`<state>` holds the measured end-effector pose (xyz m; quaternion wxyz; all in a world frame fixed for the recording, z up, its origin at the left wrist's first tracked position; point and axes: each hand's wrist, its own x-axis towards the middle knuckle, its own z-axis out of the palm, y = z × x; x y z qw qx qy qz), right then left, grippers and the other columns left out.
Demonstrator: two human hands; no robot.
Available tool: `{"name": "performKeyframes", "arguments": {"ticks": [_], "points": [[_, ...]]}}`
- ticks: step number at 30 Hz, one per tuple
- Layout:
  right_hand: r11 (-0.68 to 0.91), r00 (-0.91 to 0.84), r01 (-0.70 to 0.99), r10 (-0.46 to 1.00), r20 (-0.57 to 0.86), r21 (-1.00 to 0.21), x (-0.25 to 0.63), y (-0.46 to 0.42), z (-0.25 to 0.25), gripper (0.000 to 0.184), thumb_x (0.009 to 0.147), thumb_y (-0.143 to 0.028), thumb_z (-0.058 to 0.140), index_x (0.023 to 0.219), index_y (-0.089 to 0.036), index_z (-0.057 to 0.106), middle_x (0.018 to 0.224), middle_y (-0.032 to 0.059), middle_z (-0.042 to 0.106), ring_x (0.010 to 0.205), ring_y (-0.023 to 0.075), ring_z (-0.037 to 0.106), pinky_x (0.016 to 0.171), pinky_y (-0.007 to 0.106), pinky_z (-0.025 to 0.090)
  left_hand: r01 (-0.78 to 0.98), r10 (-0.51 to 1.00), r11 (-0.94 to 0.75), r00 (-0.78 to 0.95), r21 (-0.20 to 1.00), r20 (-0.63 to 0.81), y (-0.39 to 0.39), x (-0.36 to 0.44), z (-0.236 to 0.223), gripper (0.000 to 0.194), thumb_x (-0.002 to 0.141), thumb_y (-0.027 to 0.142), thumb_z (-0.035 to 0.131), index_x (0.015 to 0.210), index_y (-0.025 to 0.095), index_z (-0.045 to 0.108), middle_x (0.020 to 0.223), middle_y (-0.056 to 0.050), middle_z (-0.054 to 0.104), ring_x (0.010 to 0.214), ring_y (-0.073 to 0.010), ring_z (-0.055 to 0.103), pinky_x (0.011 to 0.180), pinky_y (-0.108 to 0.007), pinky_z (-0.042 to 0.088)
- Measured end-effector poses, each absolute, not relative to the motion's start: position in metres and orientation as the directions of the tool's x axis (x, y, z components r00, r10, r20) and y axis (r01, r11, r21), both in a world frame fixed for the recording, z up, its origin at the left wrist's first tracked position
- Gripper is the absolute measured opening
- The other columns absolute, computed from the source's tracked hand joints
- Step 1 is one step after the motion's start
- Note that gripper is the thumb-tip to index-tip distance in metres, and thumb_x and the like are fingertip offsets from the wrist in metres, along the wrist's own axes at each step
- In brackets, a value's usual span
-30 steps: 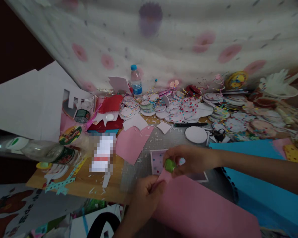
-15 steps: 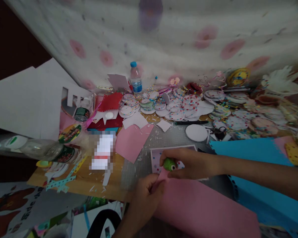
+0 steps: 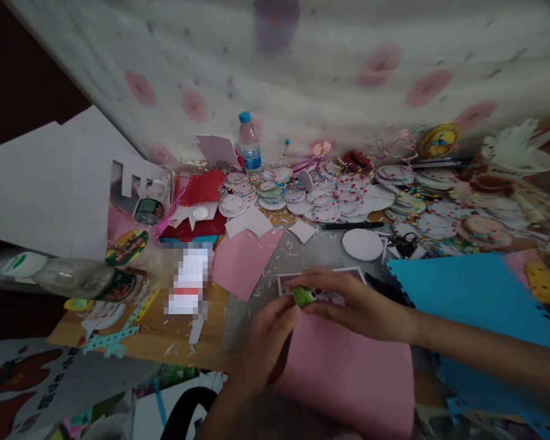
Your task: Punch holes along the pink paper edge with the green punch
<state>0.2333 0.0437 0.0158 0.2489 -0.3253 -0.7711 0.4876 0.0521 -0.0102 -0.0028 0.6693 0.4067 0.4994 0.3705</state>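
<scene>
A sheet of pink paper (image 3: 343,373) hangs over the front of the table, its upper left corner between my two hands. My left hand (image 3: 272,339) is closed on that corner, pinching it between thumb and fingers. Gripped by my right hand (image 3: 348,299) is a small green tool with a white and black eye-like spot (image 3: 304,296), set against the paper's corner. Its underside is hidden by paper and fingers. Behind the hands lies a white-edged card with coloured dots (image 3: 355,272), mostly covered by my right hand.
A blue sheet with a scalloped edge (image 3: 449,281) lies at the right. Stacks of dotted white paper discs (image 3: 325,205) line the back, near a water bottle (image 3: 250,143). Another pink piece (image 3: 245,263) and a blurred-out phone-like rectangle (image 3: 190,278) lie left. Large bottles (image 3: 73,276) lie far left.
The pink sheet has swung round, its right end now lower and further left. The green tool has shifted slightly left and turned in my right hand. My left hand moved up a little.
</scene>
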Motion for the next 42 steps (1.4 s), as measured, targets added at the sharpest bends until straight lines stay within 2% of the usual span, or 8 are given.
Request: {"name": "performKeyframes", "arguments": {"ticks": [3,7,13,20,29,32,36,42], "points": [[0.286,-0.602,0.232,0.793,0.093,-0.930,0.233,0.032,0.013,0.032,0.091,-0.025,0.055,0.123,-0.024,0.053,0.122,0.0062,0.059,0.114,0.0171,0.054,0.098,0.034,0.043,-0.254,0.896,0.435,0.214,0.864,-0.389,-0.004,0.056,-0.006,0.030,0.082,0.037,0.063,0.103,0.017,0.066,0.100,-0.006,0.070,0.097,-0.0217,0.063,0.081,-0.029,0.046],[0.295,-0.439,0.222,0.881,0.174,-0.930,0.232,0.015,0.005,0.036,0.089,-0.024,0.059,0.123,-0.030,0.050,0.124,0.0036,0.057,0.117,0.0174,0.052,0.100,0.035,0.041,-0.430,0.872,0.486,0.290,0.761,-0.394,-0.004,0.063,-0.009,0.023,0.078,0.032,0.069,0.096,0.017,0.068,0.091,-0.004,0.071,0.086,-0.0173,0.065,0.076,-0.025,0.046],[0.365,-0.240,0.260,0.921,0.306,-0.894,0.230,0.004,-0.003,0.020,0.087,-0.019,0.061,0.105,-0.027,0.061,0.106,0.0039,0.062,0.102,0.0182,0.058,0.087,0.031,0.047,-0.492,0.853,0.523,0.303,0.696,-0.426,-0.004,0.065,-0.005,0.023,0.073,0.029,0.075,0.090,0.015,0.069,0.086,-0.005,0.071,0.082,-0.0172,0.066,0.073,-0.024,0.046],[0.434,-0.266,0.264,0.891,0.367,-0.861,0.233,0.003,-0.001,0.024,0.087,-0.011,0.059,0.106,-0.025,0.062,0.103,0.0020,0.066,0.098,0.0149,0.062,0.086,0.026,0.049,-0.544,0.857,0.515,0.311,0.663,-0.410,-0.004,0.066,-0.009,0.019,0.075,0.027,0.073,0.089,0.016,0.069,0.086,-0.004,0.070,0.079,-0.0155,0.065,0.075,-0.025,0.046],[0.489,-0.254,0.321,0.869,0.424,-0.811,0.229,0.004,-0.005,0.025,0.086,-0.006,0.058,0.105,-0.023,0.060,0.097,0.0014,0.064,0.091,0.0121,0.061,0.081,0.022,0.049,-0.501,0.879,0.476,0.249,0.722,-0.407,-0.004,0.064,-0.012,0.019,0.074,0.028,0.075,0.087,0.015,0.069,0.085,-0.004,0.070,0.078,-0.0136,0.063,0.071,-0.022,0.046],[0.467,-0.279,0.312,0.878,0.390,-0.828,0.232,0.006,-0.001,0.027,0.087,-0.010,0.058,0.109,-0.025,0.058,0.101,0.0009,0.063,0.095,0.0117,0.059,0.083,0.022,0.048,-0.495,0.874,0.486,0.249,0.720,-0.418,-0.002,0.064,-0.011,0.019,0.074,0.029,0.075,0.088,0.016,0.070,0.084,-0.004,0.070,0.078,-0.0134,0.064,0.073,-0.022,0.046],[0.369,-0.407,0.322,0.886,0.224,-0.872,0.237,0.011,0.003,0.037,0.089,-0.019,0.059,0.124,-0.027,0.051,0.119,0.0032,0.059,0.111,0.0144,0.054,0.093,0.026,0.045,-0.448,0.865,0.501,0.284,0.741,-0.413,0.001,0.064,-0.012,0.020,0.075,0.030,0.074,0.089,0.017,0.070,0.083,-0.003,0.071,0.079,-0.0151,0.066,0.073,-0.023,0.048],[0.319,-0.372,0.300,0.907,0.198,-0.899,0.237,0.021,-0.004,0.023,0.091,-0.020,0.056,0.112,-0.028,0.057,0.113,0.0014,0.063,0.106,0.0147,0.058,0.090,0.028,0.046,-0.377,0.876,0.476,0.282,0.794,-0.392,-0.004,0.065,-0.017,0.042,0.071,0.026,0.077,0.111,0.021,0.063,0.099,-0.005,0.070,0.093,-0.0178,0.063,0.081,-0.027,0.047]]}}
